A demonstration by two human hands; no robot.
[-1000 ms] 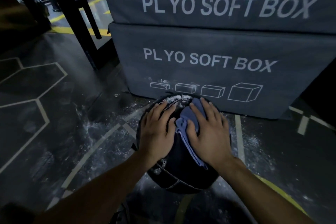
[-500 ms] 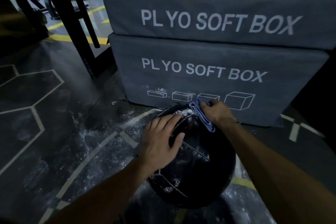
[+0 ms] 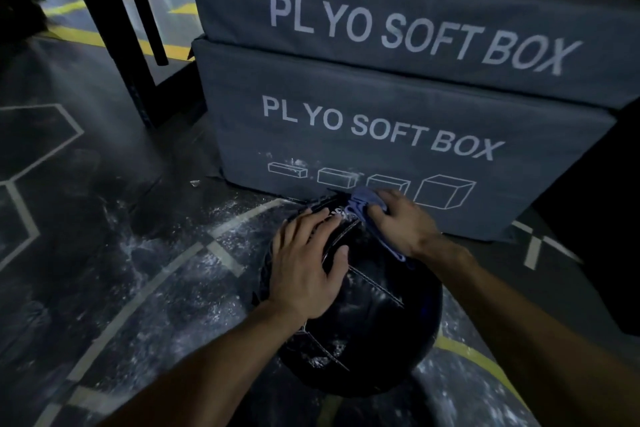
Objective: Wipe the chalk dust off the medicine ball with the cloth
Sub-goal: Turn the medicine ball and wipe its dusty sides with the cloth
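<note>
One view only, from a wide-angle camera on the person's head, looking forward and steeply down. Both forearms run in from the bottom edge, so it sits close above the work, the ball (image 3: 367, 322) low in the middle of the picture. The dusty floor (image 3: 114, 270) fills the left and bottom. Straight ahead, near, the stacked grey soft boxes (image 3: 398, 135) close off the upper right, and straight lines bow toward the edges.

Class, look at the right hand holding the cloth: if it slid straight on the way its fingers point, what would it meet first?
Probably the lower plyo box, directly beyond the right hand and cloth; the gap is unclear.
</note>
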